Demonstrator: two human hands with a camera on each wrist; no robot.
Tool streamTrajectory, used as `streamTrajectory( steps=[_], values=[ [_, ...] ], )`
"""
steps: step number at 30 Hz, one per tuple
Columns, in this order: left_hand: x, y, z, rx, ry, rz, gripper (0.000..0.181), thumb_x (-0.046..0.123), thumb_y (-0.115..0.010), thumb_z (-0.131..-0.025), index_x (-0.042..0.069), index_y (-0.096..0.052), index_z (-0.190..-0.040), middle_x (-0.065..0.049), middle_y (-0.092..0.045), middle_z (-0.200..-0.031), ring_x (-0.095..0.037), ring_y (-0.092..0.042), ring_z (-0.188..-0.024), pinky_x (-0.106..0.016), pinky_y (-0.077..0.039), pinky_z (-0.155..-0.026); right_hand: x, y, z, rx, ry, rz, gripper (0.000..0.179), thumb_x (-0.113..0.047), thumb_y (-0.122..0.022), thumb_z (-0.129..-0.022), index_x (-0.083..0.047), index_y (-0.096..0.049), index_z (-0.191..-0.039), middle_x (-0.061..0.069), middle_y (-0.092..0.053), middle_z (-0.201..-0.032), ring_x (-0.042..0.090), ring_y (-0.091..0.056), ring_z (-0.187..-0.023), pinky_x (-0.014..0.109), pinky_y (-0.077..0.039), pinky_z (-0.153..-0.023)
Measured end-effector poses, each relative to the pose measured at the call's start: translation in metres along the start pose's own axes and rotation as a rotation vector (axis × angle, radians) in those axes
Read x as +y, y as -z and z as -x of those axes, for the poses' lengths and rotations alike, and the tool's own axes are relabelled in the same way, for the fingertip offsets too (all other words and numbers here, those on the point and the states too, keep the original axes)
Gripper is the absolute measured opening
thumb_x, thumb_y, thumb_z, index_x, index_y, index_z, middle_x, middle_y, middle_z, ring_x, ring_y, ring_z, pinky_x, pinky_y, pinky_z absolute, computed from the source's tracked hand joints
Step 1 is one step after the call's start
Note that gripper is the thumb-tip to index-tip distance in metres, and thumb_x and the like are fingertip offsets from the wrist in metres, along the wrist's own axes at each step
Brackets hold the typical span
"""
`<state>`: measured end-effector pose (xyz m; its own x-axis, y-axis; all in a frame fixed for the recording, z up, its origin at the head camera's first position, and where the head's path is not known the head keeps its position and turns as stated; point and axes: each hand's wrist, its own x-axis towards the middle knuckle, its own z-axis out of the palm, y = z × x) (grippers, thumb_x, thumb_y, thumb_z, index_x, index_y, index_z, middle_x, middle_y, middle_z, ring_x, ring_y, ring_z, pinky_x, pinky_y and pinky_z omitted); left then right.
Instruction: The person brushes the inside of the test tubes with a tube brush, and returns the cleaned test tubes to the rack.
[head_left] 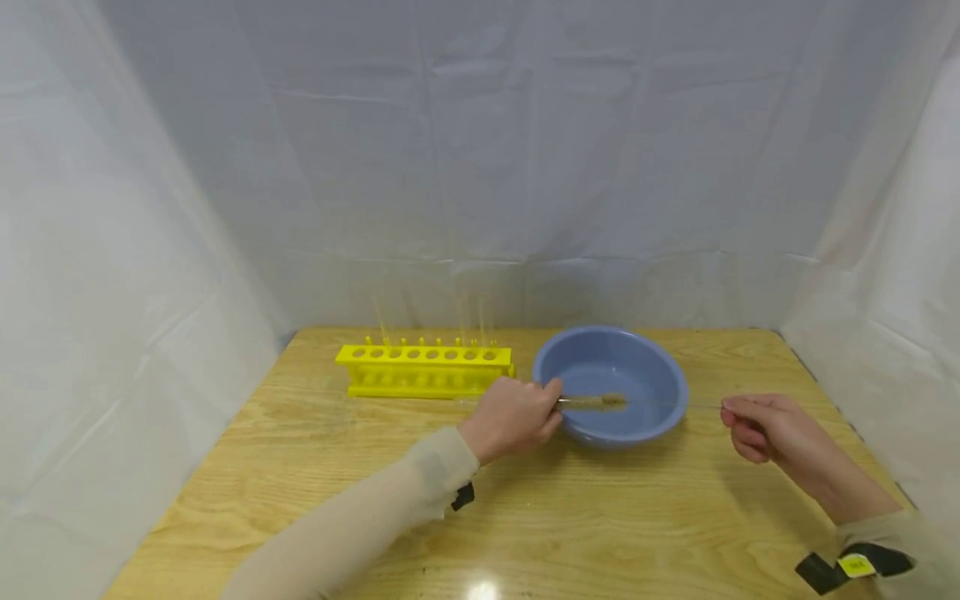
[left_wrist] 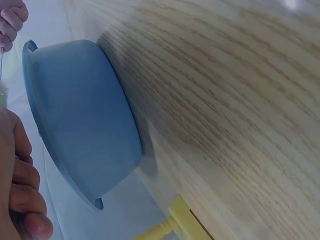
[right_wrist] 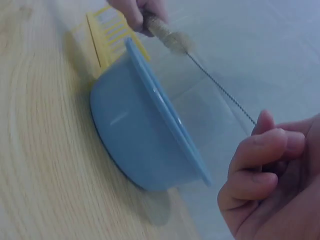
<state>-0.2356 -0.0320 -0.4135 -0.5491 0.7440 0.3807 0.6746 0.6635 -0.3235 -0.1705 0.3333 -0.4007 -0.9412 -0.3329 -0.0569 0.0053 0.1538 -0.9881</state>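
My left hand (head_left: 513, 417) grips a clear glass test tube (head_left: 577, 403), held level over the left rim of a blue basin (head_left: 592, 367). The bristles of a test tube brush (head_left: 615, 401) show at the tube's right end, partly inside it. On the right, my right hand (head_left: 776, 437) pinches the far end of the brush's thin twisted wire handle (right_wrist: 220, 87), which spans the basin. In the right wrist view the bristle tip (right_wrist: 179, 43) sticks out of the tube mouth. The left wrist view hides most of the tube behind the fingers (left_wrist: 25, 182).
Left of the basin stands a yellow test tube rack (head_left: 427, 357), with a few clear tubes (head_left: 381, 318) upright towards its back. All of it rests on a wooden table (head_left: 570, 533). White sheeting (head_left: 480, 167) hangs behind and at both sides.
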Motion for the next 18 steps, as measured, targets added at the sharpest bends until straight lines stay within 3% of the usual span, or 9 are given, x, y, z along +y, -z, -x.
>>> streamTrajectory(
  steps=[3,7,18],
  values=[
    [0.000,0.000,0.000,0.000,0.003,-0.002,0.023,0.038,-0.059,-0.095,0.017,-0.052,-0.090,0.008,-0.047,-0.055,-0.006,-0.040,-0.040,-0.025,-0.033,-0.037,-0.003,0.000,-0.001,0.011,-0.037,-0.011,0.038,-0.021,-0.040,-0.109,-0.012,-0.055,-0.076,0.002,-0.026,-0.057,0.023,-0.027,-0.049,0.042,-0.022,-0.053],
    [0.001,0.000,0.001,-0.003,0.006,0.021,0.024,0.039,-0.059,-0.095,0.017,-0.052,-0.090,0.008,-0.046,-0.056,-0.006,-0.040,-0.042,-0.024,-0.033,-0.037,-0.007,0.000,0.000,0.036,-0.047,0.056,0.040,-0.026,-0.039,-0.110,-0.011,-0.047,-0.073,0.001,-0.029,-0.057,0.023,-0.029,-0.049,0.040,-0.029,-0.053],
    [0.002,0.002,0.004,0.021,-0.013,0.029,0.025,0.040,-0.059,-0.097,0.018,-0.052,-0.092,0.008,-0.045,-0.057,-0.005,-0.039,-0.043,-0.022,-0.031,-0.038,-0.016,0.005,0.003,0.075,-0.094,0.153,0.043,-0.033,-0.037,-0.110,-0.008,-0.043,-0.076,0.000,-0.029,-0.057,0.020,-0.031,-0.048,0.039,-0.033,-0.054]
  ],
)
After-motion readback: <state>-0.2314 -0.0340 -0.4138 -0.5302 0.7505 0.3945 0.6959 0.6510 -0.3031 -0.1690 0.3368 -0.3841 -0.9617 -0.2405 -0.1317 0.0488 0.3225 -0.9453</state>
